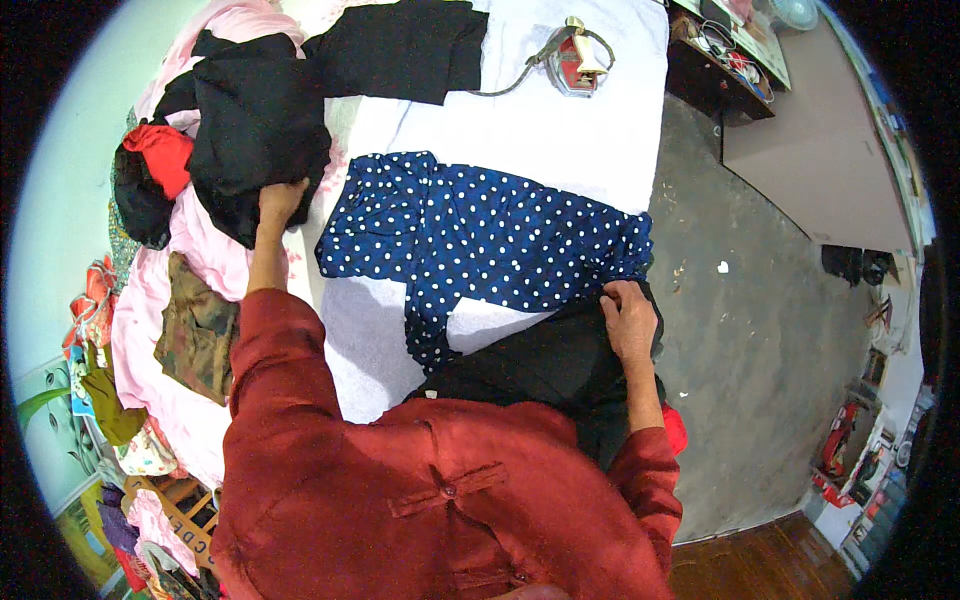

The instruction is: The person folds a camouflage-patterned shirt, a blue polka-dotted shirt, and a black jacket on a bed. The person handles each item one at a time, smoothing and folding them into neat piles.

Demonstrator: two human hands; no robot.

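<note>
A navy garment with white polka dots (502, 232) lies across a white cloth (600, 142) before me. My left hand (283, 201) is on the lower edge of a black garment (255, 120) heaped at the upper left; its fingers are partly hidden by the fabric. Bent fingers of my right hand (628, 307) touch black fabric (525, 356) beside the lower right edge of the dotted garment; whether they pinch it is unclear. Above, an electric iron (576, 64) with a cord rests on the white cloth. Another black garment (405, 49) lies flat left of the iron.
Pink bedding (199, 240) runs along the left, bearing a red cloth (161, 157) and a camouflage-patterned garment (196, 330). More clothes hang or lie at the lower left. Right of the white cloth's edge is a grey floor (735, 360); a dark open drawer (720, 71) juts out at the upper right.
</note>
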